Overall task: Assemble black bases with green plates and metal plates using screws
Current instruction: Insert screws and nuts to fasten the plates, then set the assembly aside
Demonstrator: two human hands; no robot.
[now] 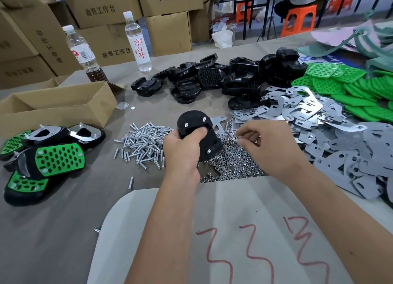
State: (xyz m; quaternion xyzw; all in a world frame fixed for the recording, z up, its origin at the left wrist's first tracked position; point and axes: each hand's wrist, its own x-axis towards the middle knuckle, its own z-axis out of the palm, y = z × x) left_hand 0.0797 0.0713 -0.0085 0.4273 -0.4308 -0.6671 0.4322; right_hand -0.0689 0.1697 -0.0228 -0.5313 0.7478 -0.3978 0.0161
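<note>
Your left hand [182, 149] grips the black plastic base [198, 135] upright, screw tips showing, while your right hand [263, 141], fingertips pinched over the nut pile [231, 162], sits just right of it.

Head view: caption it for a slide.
Left hand grips a black base with protruding screws while right hand picks among nuts.

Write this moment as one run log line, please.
left hand: grips black base, screws through | right hand: over nuts, fingers curled | metal plate: not fitted
</note>
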